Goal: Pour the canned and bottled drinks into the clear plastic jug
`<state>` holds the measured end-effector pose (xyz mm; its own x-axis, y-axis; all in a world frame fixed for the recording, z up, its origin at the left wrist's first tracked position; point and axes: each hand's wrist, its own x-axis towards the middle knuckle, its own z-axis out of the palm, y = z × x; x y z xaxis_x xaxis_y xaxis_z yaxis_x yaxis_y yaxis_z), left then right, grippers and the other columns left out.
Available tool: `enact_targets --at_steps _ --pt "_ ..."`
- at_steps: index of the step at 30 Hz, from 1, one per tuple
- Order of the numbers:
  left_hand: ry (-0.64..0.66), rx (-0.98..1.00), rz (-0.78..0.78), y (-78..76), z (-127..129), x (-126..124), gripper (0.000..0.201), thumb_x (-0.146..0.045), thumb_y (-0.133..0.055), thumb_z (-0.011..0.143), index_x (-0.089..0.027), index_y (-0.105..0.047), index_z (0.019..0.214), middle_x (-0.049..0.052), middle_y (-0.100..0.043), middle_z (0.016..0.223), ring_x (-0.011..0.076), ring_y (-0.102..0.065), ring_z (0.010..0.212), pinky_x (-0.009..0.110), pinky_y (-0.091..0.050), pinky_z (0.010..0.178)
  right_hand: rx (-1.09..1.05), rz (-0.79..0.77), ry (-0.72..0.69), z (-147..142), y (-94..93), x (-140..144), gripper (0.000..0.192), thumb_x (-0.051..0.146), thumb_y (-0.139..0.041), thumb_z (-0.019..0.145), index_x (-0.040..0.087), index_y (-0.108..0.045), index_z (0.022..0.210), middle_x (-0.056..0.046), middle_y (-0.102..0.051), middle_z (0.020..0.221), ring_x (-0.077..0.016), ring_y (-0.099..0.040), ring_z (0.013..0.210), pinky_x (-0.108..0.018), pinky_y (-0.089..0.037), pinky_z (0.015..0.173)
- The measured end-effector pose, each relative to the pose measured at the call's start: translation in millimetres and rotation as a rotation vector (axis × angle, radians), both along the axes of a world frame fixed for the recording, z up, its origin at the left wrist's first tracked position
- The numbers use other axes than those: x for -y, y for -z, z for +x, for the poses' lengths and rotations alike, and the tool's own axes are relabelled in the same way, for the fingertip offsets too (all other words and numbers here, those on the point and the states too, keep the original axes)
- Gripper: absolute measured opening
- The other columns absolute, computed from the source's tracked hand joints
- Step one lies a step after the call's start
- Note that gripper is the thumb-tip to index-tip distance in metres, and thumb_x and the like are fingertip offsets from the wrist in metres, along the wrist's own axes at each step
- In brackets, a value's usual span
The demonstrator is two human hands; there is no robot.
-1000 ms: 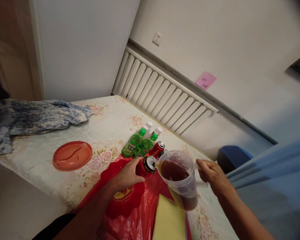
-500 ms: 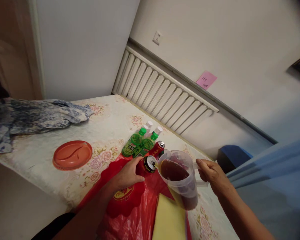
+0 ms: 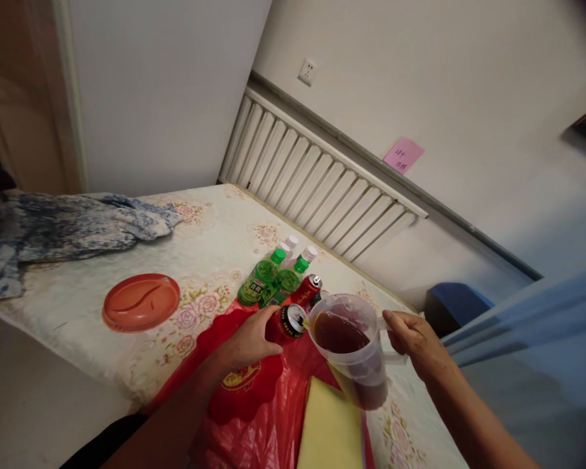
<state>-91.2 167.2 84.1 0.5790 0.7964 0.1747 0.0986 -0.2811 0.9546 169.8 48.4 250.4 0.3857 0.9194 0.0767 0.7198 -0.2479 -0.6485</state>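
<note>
My right hand (image 3: 413, 339) grips the handle of a clear plastic pitcher (image 3: 354, 355) with brown liquid in it. The pitcher is tilted left, its spout at the opened top of a red can (image 3: 290, 322). My left hand (image 3: 249, 342) is wrapped around that can, which stands on a red plastic bag (image 3: 254, 397). A second red can (image 3: 310, 288) stands just behind the first.
Green-capped bottles (image 3: 264, 279) and white-capped ones stand behind the cans. An orange divided plate (image 3: 140, 302) lies on the floral tablecloth (image 3: 209, 247). A blue patterned cloth (image 3: 53, 228) is heaped at far left. A yellow sheet (image 3: 329, 430) lies near me. A radiator (image 3: 317, 189) lines the wall.
</note>
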Motion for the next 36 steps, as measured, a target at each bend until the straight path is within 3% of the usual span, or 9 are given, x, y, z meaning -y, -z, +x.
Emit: enact_targets --at_steps 14,24,36 --pt "0.015 0.007 0.005 -2.5 -1.1 0.7 0.065 -0.016 -0.066 0.059 -0.033 -0.052 0.121 -0.004 -0.064 0.129 0.0212 -0.058 0.120 0.027 -0.043 0.102 0.015 -0.012 0.004 -6.1 -2.6 0.0 0.052 0.065 -0.048 0.078 0.025 -0.030 0.050 0.006 -0.029 0.045 -0.0091 -0.023 0.046 -0.027 -0.019 0.048" --pt "0.012 0.002 0.017 -0.9 -0.9 0.1 0.066 -0.016 -0.067 0.059 -0.030 -0.051 0.122 -0.001 -0.063 0.129 0.0199 -0.058 0.120 0.025 -0.043 0.101 -0.004 -0.024 -0.004 -6.9 -2.3 0.8 0.053 0.065 -0.048 0.080 0.024 -0.030 0.051 0.007 -0.029 0.045 -0.0089 -0.023 0.046 -0.027 -0.018 0.048" --pt "0.009 -0.068 0.022 -6.7 -2.1 1.5 0.068 -0.018 -0.065 0.061 -0.034 -0.051 0.125 -0.003 -0.063 0.131 0.0243 -0.057 0.123 0.030 -0.044 0.102 -0.076 0.028 0.020 -4.6 4.5 1.5 0.057 0.069 -0.054 0.075 0.024 -0.036 0.046 0.006 -0.033 0.041 -0.0091 -0.027 0.043 -0.027 -0.021 0.047"
